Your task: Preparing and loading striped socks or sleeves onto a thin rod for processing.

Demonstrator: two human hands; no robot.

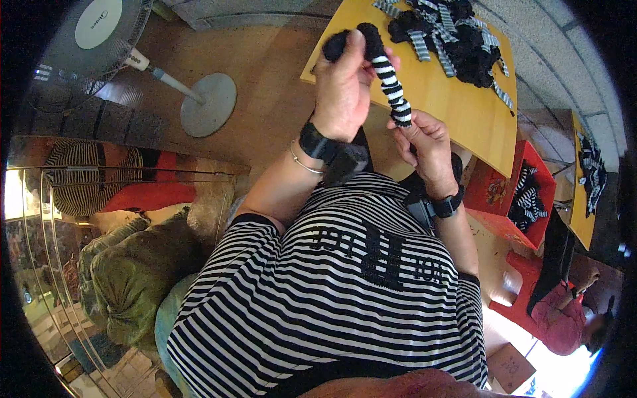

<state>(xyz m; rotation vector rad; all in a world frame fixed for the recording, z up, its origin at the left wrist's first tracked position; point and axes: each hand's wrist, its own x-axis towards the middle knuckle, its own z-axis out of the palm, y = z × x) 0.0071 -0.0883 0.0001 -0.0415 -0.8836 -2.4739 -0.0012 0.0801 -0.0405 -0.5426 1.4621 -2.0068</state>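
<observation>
Black-and-white striped short-sleeved shirt (318,265) fills the foreground, worn by a person whose bare forearms stretch out in front of the chest. Each wrist wears a black strapped device; a thin pale bangle (303,159) circles the left forearm too. Just beyond, held up between both hands, is a narrow knitted tube (393,83), fuzzy black at its upper end and banded black and white below. The left hand (342,93) is closed on the black part, thumb pressed on top, with a black bulge poking out beside it. The right hand (430,146) pinches the striped tip between thumb and fingertips, its other fingers curled. To the left, on the floor, slumps a dull green stuffed sack (146,278). Right of the hands stands an open red box (476,186) containing striped knit pieces (529,199). Past the hands, a yellow wooden table (464,109) bears a tangled heap of black and grey-striped knitwear (458,40). Farther left is a pedestal fan with a round grey base (208,106); at far right, another person in a dusty-red top (557,322).
</observation>
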